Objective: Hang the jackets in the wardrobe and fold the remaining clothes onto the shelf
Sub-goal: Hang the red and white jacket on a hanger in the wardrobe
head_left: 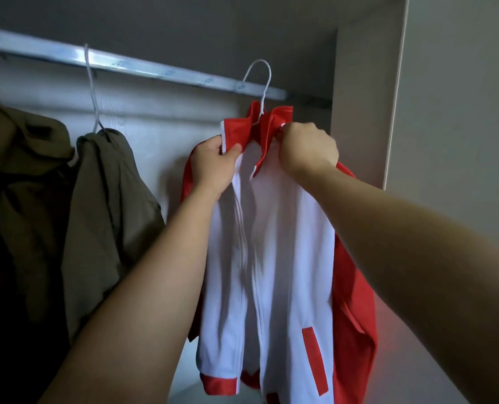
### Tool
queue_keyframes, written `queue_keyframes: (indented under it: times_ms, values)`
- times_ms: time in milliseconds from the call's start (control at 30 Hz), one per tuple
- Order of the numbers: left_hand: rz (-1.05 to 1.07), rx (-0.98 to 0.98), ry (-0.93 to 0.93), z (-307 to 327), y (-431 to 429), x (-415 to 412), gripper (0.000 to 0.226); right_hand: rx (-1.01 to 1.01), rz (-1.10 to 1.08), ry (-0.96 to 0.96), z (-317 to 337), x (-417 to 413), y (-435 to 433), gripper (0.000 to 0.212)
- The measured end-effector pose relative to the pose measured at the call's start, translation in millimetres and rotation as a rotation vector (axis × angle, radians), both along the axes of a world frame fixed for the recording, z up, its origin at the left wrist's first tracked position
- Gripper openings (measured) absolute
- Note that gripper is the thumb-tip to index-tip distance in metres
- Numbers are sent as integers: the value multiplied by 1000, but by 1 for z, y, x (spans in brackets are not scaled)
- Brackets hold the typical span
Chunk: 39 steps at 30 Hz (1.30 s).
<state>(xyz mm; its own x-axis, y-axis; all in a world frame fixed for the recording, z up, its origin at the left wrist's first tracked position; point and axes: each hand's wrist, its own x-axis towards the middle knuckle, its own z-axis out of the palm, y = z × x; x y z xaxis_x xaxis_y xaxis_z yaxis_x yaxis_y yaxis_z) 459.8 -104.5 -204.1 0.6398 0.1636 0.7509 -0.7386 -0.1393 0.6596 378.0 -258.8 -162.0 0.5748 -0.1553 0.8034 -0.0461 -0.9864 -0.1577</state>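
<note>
Your two forearms reach up from the bottom of the view to the red and white jacket, which hangs in front of you on a white wire hanger, on the right part of the wardrobe, near its side wall. Your left hand pinches the zipper edge of the collar between thumb and fingers, and your right hand is clenched round the other side of the red collar, so both hands are grasping the jacket just below the hook. The hook is up at the level of the rail, but you cannot tell from here if it sits on the rail or is only held before it. To your left, an olive jacket is already on its own hanger on the same rail, and another olive garment hangs beside it, touching it. So I judge the hanging part is well along: two pieces are up, and this one needs only to be settled and let go. No shelf and no clothes to fold are in view, so that part seems to be left for you
</note>
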Motion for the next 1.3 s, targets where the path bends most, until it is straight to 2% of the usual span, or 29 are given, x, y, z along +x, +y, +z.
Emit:
queue_keyframes:
  times_ms: [100,267,400,500,767,900,1000,1167,1300]
  values:
    - [106,108,-66,0,3,6,28,-20,-15,-5,1,4,-1,24]
    - [102,158,-80,8,3,14,19,-17,-14,-32,16,21,1,23]
    - [129,204,-18,18,8,21,44,-23,-1,-101,33,37,7,25]
    - [142,244,42,20,17,23,52,-29,15,-92,40,44,16,24]
    - [172,400,103,1,42,29,48,-99,4,-8,26,62,30,19]
    - [131,439,131,-15,51,31,47,-131,-19,13,10,68,31,26]
    - [113,438,121,-28,52,30,37,-107,-18,6,3,69,28,30]
    - [156,474,-2,-55,46,26,36,-204,-122,-162,-22,58,24,40]
    - [219,417,-70,-72,43,26,45,-164,-90,-313,-57,41,29,43]
